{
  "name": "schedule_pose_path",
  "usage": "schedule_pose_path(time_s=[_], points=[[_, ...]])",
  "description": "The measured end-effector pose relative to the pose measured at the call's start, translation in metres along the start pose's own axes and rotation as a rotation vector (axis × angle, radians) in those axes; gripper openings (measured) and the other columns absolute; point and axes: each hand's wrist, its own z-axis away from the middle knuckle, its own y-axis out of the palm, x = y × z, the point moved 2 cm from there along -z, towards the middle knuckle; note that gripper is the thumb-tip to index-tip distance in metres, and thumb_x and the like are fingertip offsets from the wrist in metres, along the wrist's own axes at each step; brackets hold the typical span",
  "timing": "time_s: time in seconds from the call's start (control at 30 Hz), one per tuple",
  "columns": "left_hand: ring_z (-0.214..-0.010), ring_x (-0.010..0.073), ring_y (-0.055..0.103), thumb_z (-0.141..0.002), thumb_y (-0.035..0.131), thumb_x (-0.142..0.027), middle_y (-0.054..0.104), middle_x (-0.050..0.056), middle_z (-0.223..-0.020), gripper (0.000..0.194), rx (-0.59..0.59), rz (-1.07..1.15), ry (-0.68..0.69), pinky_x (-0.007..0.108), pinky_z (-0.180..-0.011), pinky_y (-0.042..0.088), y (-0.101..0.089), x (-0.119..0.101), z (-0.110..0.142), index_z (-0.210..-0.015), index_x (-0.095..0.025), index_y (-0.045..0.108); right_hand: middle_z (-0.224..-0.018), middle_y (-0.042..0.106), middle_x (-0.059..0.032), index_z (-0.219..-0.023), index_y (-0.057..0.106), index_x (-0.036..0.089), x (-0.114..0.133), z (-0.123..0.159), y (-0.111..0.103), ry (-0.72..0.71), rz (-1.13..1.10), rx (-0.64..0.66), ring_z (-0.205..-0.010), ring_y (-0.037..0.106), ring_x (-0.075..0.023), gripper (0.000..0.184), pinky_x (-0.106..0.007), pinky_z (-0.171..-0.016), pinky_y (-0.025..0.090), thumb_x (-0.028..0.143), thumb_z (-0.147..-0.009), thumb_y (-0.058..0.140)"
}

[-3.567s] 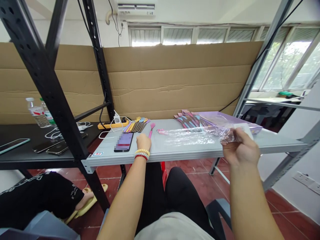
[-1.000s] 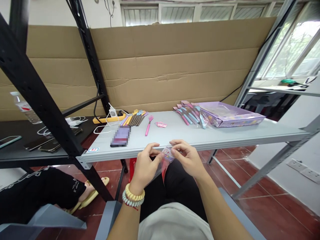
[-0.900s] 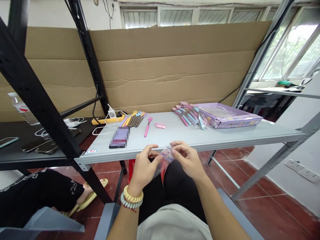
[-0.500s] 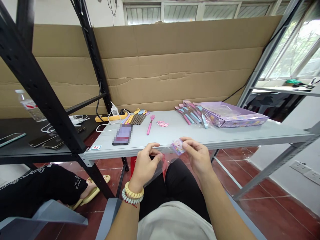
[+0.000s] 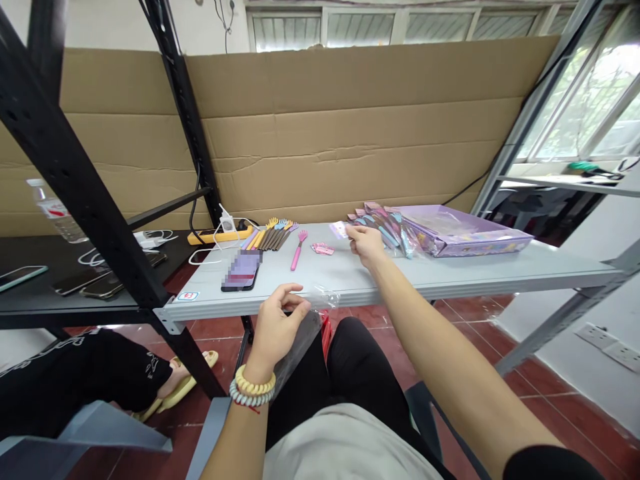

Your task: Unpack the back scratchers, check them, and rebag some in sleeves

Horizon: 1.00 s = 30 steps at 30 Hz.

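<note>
My right hand (image 5: pixel 367 245) reaches over the grey table (image 5: pixel 360 273), pinching a small purple-and-white printed card (image 5: pixel 339 230). In front of the table edge, my left hand (image 5: pixel 280 327) has thumb and fingers closed on a clear plastic bag (image 5: pixel 326 297). A pink fork (image 5: pixel 299 252) lies by itself on the tabletop. Beside it is a small pile of pink printed tags (image 5: pixel 323 249). To the right of my right hand are several forks in clear bags (image 5: pixel 400 233), pink and blue, resting against a purple box (image 5: pixel 475 243).
Several loose forks (image 5: pixel 273 235) in yellow, blue, brown and purple lie in a row at the left rear. A phone (image 5: pixel 243 272) sits nearer the front, by a yellow power strip (image 5: pixel 220 235). Black shelf posts (image 5: pixel 90 173) rise at left. Another person's leg (image 5: pixel 100 367) is below.
My right hand has moved forward and up from the bag to above the table, carrying the card. My left hand has shifted slightly left and down with the bag.
</note>
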Motion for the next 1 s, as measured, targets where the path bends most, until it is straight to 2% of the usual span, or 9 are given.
schedule_pose_path(time_s=[0.13,0.2,0.27,0.43,0.57,0.7,0.77,0.87,1.0], points=[[-0.071,0.015,0.062,-0.074,0.064,-0.029,0.068,0.002,-0.074,0.028,0.008,0.002,-0.013,0.03,-0.072,0.048,-0.003,0.0,0.001,-0.099,-0.016,0.059,-0.048,0.046,-0.0009,-0.05,0.05,0.017,-0.009,-0.016,0.014,-0.011,0.334,-0.031,-0.05,0.041,-0.0112,0.04,-0.026,-0.051,0.027,0.048,-0.068,0.068],[-0.07,0.0147,0.062,-0.074,0.064,-0.029,0.067,0.002,-0.073,0.03,-0.008,0.021,-0.025,0.029,-0.071,0.048,-0.005,0.002,0.001,-0.099,-0.016,0.058,-0.05,0.049,-0.0036,-0.049,0.049,0.018,-0.006,-0.007,0.01,-0.102,0.47,-0.078,-0.058,0.048,-0.0152,0.048,-0.027,-0.057,0.031,0.057,-0.074,0.059],[-0.069,0.0139,0.061,-0.073,0.065,-0.031,0.066,0.002,-0.073,0.031,-0.029,0.049,-0.036,0.027,-0.07,0.047,-0.006,0.005,-0.001,-0.099,-0.016,0.058,-0.057,0.055,-0.0052,-0.054,0.053,0.017,-0.001,0.015,0.004,-0.197,0.408,-0.065,-0.063,0.05,-0.0161,0.054,-0.027,-0.06,0.034,0.065,-0.079,0.045],[-0.067,0.0126,0.058,-0.073,0.066,-0.032,0.065,0.0,-0.071,0.033,-0.039,0.114,-0.034,0.026,-0.067,0.045,-0.003,0.002,-0.009,-0.1,-0.015,0.056,-0.078,0.063,-0.0052,-0.085,0.063,0.016,-0.002,0.105,-0.001,-0.242,0.009,0.328,-0.061,0.051,-0.0123,0.051,-0.025,-0.058,0.04,0.064,-0.078,0.049],[-0.067,0.0121,0.058,-0.074,0.065,-0.029,0.066,0.0,-0.072,0.033,-0.026,0.117,-0.002,0.025,-0.066,0.045,0.0,-0.009,-0.015,-0.103,-0.016,0.055,-0.098,0.064,-0.0079,-0.111,0.054,0.02,-0.018,0.151,-0.007,-0.174,-0.114,0.568,-0.073,0.056,-0.014,0.045,-0.026,-0.061,0.044,0.048,-0.077,0.062],[-0.066,0.0125,0.059,-0.073,0.065,-0.026,0.066,-0.001,-0.07,0.035,0.123,0.07,-0.009,0.024,-0.064,0.044,0.006,-0.018,-0.018,-0.105,-0.017,0.054,-0.111,0.061,-0.0087,-0.11,0.051,0.024,-0.004,0.151,-0.029,-0.272,-0.138,0.583,-0.085,0.057,-0.016,0.039,-0.027,-0.066,0.045,0.038,-0.077,0.066],[-0.065,0.0127,0.06,-0.073,0.065,-0.024,0.066,-0.001,-0.069,0.036,0.22,0.063,-0.034,0.024,-0.063,0.044,0.011,-0.02,-0.017,-0.106,-0.017,0.053,-0.111,0.062,-0.0079,-0.098,0.055,0.022,0.014,0.146,-0.039,-0.321,-0.045,0.707,-0.082,0.056,-0.0153,0.028,-0.026,-0.065,0.045,0.038,-0.077,0.066],[-0.064,0.0135,0.061,-0.072,0.066,-0.025,0.066,-0.001,-0.068,0.039,0.361,0.1,-0.076,0.024,-0.061,0.045,0.021,-0.022,-0.014,-0.107,-0.017,0.051,-0.09,0.067,-0.0066,-0.084,0.063,0.017,0.041,0.143,-0.048,-0.364,0.208,0.989,-0.07,0.055,-0.0133,0.025,-0.025,-0.062,0.044,0.041,-0.077,0.064],[-0.076,0.0156,0.063,-0.071,0.07,-0.031,0.069,0.005,-0.084,0.052,0.437,0.143,-0.084,0.028,-0.071,0.048,0.029,-0.021,-0.01,-0.117,-0.018,0.048,-0.072,0.066,-0.0048,-0.083,0.07,0.013,0.062,0.137,-0.059,-0.448,0.403,1.083,-0.064,0.056,-0.012,0.027,-0.024,-0.06,0.044,0.038,-0.083,0.059]])
